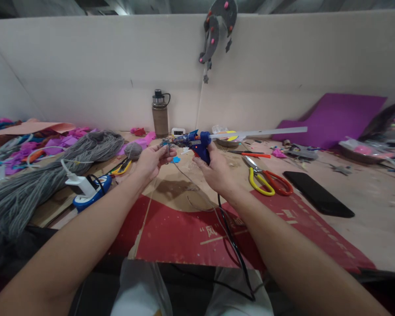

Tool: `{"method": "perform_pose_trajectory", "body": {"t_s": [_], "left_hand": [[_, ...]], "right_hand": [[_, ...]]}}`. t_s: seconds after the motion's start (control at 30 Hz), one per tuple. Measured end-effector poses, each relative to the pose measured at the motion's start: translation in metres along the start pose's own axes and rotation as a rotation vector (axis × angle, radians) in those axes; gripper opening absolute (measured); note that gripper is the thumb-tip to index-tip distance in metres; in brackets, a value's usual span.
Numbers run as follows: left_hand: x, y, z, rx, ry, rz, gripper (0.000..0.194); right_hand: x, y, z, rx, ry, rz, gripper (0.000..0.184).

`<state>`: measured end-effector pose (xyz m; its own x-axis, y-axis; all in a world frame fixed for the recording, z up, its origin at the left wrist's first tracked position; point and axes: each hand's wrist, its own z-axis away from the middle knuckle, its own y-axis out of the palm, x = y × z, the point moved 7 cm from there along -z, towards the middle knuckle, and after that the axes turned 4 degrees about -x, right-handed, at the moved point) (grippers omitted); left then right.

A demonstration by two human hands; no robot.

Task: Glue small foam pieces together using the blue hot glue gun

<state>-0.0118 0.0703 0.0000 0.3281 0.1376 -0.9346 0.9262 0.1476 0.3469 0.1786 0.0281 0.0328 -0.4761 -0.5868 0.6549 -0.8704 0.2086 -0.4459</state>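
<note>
My right hand is wrapped round the handle of a blue hot glue gun, whose nozzle points left. A long white glue stick juts from its back end, and a black cord runs down from it past the cardboard's edge. Close to the nozzle, my left hand pinches a small piece, partly hidden by the fingers and too small to name. A thin grey strand trails below the hands. Under them lies a red and brown cardboard sheet.
Scissors with yellow and red handles and a black phone lie at right. Grey yarn, a yarn ball and a blue power strip occupy the left. A bottle stands behind; purple sheet leans on the wall.
</note>
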Motion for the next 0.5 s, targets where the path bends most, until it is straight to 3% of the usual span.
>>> {"method": "perform_pose_trajectory", "body": {"t_s": [0.5], "left_hand": [[0.0019, 0.0017, 0.0004, 0.039, 0.005, -0.015, 0.017]], "right_hand": [[0.0056, 0.0009, 0.0037, 0.026, -0.052, 0.065, 0.035]]}}
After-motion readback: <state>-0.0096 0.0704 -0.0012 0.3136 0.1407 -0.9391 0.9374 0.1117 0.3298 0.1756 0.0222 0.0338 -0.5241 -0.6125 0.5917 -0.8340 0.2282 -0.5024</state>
